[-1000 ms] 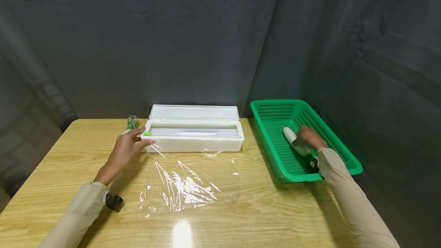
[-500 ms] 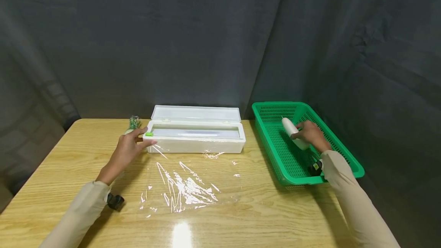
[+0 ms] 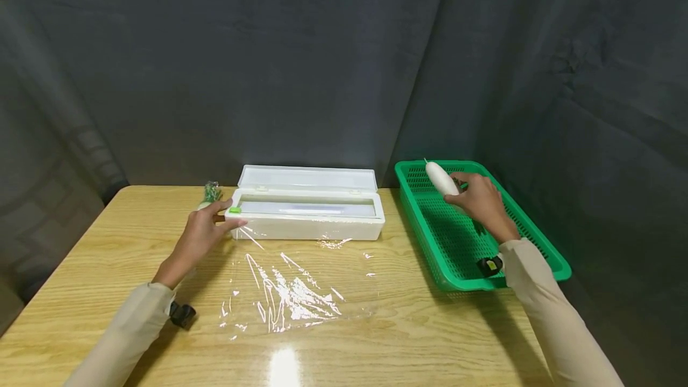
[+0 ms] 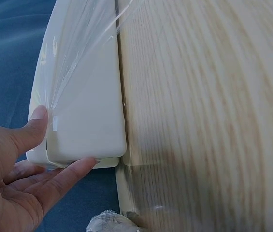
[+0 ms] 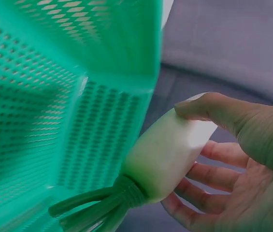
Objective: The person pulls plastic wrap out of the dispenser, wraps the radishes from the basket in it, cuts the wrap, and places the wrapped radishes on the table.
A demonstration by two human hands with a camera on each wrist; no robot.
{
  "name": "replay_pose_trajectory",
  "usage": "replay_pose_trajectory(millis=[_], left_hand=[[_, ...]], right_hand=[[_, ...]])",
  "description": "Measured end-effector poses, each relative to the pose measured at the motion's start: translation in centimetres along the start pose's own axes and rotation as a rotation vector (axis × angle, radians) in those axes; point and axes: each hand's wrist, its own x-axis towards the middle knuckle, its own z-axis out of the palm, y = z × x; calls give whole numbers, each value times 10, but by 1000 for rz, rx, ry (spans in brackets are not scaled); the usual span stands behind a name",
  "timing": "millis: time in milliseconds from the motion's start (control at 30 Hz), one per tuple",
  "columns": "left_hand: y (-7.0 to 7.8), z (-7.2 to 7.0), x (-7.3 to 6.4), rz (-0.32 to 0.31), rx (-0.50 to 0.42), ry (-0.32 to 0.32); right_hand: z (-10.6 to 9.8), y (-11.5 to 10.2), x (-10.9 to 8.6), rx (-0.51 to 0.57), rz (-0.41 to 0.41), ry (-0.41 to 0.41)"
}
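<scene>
My right hand (image 3: pixel 484 205) holds a white daikon radish (image 3: pixel 441 178) between thumb and fingers, lifted over the green basket (image 3: pixel 454 285). In the right wrist view the radish's cut green stalks (image 5: pixel 95 205) point toward the basket's inside. My left hand (image 3: pixel 196 235) grips the left end of a white cling film dispenser (image 3: pixel 309 229), thumb and fingers on either side of its corner, beside the green slider (image 3: pixel 235 210). The dispenser's lid (image 3: pixel 309 178) stands up behind it. A clear sheet of cling film (image 3: pixel 298 297) runs from its front over the table.
A film-wrapped vegetable with green tops (image 3: pixel 212 192) lies left of the dispenser, partly behind my left hand. The wooden table (image 3: pixel 419 351) backs onto a dark grey curtain (image 3: pixel 301 64). The basket stands at the right side.
My right hand has picked up the radish from the basket floor and raised it up and slightly left. My left hand stays on the dispenser's end.
</scene>
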Motion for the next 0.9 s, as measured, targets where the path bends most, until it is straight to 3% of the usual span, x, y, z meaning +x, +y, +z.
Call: replay_pose_trajectory(millis=[200,400,900], left_hand=[[0,-1,0,-1,2,-1],[-2,1,0,8,6,3],[0,1,3,35,8,14]], right_hand=[[-7,-36,-3,0,-120,48],[-8,-63,-7,14,-187,51],[-6,-105,-13,67,-262,-3]])
